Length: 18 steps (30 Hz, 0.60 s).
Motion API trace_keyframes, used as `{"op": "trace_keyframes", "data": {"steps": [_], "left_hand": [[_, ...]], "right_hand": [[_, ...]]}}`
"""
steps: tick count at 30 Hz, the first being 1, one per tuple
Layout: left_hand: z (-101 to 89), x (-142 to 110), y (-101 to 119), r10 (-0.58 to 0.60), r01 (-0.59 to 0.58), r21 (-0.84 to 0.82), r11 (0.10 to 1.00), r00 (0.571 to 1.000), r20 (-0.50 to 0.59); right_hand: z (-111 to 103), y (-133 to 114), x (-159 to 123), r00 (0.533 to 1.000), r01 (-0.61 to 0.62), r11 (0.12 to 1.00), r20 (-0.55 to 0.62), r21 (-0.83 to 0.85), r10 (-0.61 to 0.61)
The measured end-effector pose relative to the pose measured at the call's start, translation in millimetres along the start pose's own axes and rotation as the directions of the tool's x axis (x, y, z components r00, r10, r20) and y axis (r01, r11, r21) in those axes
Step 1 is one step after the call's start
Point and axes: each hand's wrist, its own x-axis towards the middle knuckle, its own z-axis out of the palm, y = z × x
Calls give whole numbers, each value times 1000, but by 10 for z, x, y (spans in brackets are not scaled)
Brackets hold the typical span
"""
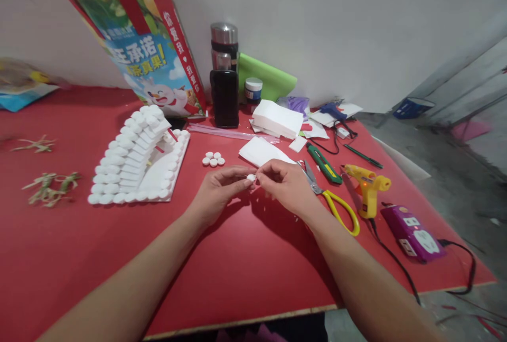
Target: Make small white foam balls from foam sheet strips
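Over the middle of the red table, my left hand (219, 191) is closed, its thumb and fingers pinching a small white disc (251, 177). My right hand (283, 183) is closed as well, thumb against forefinger right beside the disc; what lies in that pinch is too small to tell. Several similar white discs (214, 159) sit in a cluster beyond my left hand. To the left stands a white model staircase (138, 157) edged with rows of white rounded pieces. Folded white sheets (263, 150) lie just behind my fingers.
Right of my hands are yellow-handled scissors (343, 212), a green utility knife (324, 164), a yellow glue gun (368, 186) and a purple power strip (414, 233), with cords. A printed bag (158, 56) and dark bottle (224, 96) stand behind. Straw-like figures (51, 188) lie left.
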Motion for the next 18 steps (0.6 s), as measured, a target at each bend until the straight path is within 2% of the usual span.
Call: {"op": "trace_keyframes", "data": {"steps": [3, 5, 7, 12, 15, 16, 18], "left_hand": [[21, -10, 19, -110, 108, -83, 991, 994, -22], [26, -9, 24, -127, 123, -108, 986, 991, -34], [24, -5, 22, -128, 123, -102, 987, 991, -35], [22, -3, 11, -90, 90, -72, 993, 996, 5], [29, 0, 11, -62, 63, -80, 995, 998, 11], [28, 4, 13, -67, 67, -78, 995, 998, 4], [23, 19, 20, -74, 72, -80, 994, 997, -23]], "right_hand": [[-10, -5, 7, 998, -55, 995, 26, 82, 53], [-15, -5, 0, 997, -67, 990, 44, 123, 62], [-10, 3, -12, 999, -42, 995, 30, 88, 39], [33, -40, -11, 997, 57, 992, -44, -111, -62], [-32, -221, -64, 999, 48, 968, 11, -247, -47], [-94, -294, -122, 998, 46, 936, 55, -348, -28], [-291, -393, -319, 996, 52, 770, 89, -636, 6]]}}
